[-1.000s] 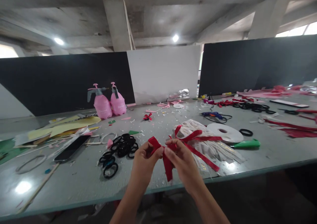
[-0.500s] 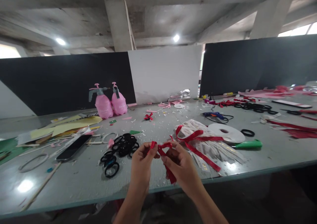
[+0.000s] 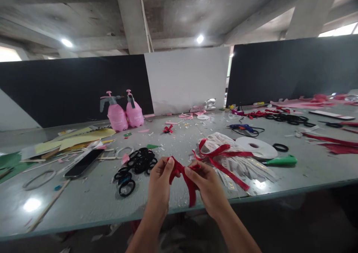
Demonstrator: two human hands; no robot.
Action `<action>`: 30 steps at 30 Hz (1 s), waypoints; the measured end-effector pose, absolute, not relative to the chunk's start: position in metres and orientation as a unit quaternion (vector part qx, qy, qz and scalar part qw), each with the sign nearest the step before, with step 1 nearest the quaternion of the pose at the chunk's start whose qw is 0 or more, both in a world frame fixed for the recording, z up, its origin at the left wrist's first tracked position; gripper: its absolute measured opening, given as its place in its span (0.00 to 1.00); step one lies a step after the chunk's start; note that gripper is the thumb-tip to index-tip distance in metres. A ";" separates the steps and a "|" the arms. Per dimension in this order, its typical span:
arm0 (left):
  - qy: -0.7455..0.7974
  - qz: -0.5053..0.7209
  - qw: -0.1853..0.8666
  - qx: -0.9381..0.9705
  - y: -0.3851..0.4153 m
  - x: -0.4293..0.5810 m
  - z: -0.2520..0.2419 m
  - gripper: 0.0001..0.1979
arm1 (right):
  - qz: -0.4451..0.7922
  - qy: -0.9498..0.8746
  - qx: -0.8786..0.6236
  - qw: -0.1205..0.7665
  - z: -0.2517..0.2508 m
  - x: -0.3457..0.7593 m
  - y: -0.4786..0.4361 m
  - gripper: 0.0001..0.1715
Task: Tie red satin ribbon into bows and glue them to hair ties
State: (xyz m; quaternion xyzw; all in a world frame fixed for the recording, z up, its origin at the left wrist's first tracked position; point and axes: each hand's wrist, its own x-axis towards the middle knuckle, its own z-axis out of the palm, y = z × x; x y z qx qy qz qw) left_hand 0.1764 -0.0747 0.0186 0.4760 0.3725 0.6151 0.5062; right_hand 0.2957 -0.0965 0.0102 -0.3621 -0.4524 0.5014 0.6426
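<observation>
Both my hands meet over the near edge of the grey table [image 3: 84,204]. My left hand [image 3: 160,182] pinches one side of a red ribbon [image 3: 190,187] that is being folded into a bow shape. My right hand [image 3: 205,184] pinches the other side, and a ribbon tail hangs down between the two hands. Just beyond my right hand a longer loose red ribbon [image 3: 223,154] lies across a heap of white strips [image 3: 246,167].
A pile of black hair ties [image 3: 137,165] and a dark phone [image 3: 84,162] lie left of my hands. Two pink spray bottles [image 3: 123,113] stand at the back. A white tape roll [image 3: 256,147], a green tool [image 3: 279,160], a glue gun [image 3: 243,127] and ribbon scraps lie to the right.
My fingers have kept working the red ribbon: the loop seen between the hands half a second ago is drawn tighter, and the tail hangs straight down again.
</observation>
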 end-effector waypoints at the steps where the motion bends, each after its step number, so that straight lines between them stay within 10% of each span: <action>1: 0.374 0.609 0.510 0.478 -0.075 0.176 0.020 0.13 | 0.503 -0.450 -0.360 0.644 0.010 0.296 -0.097 0.16; 30: 0.399 0.577 0.393 0.595 -0.073 0.171 0.004 0.11 | 0.479 -0.363 -0.358 0.714 0.001 0.288 -0.084 0.15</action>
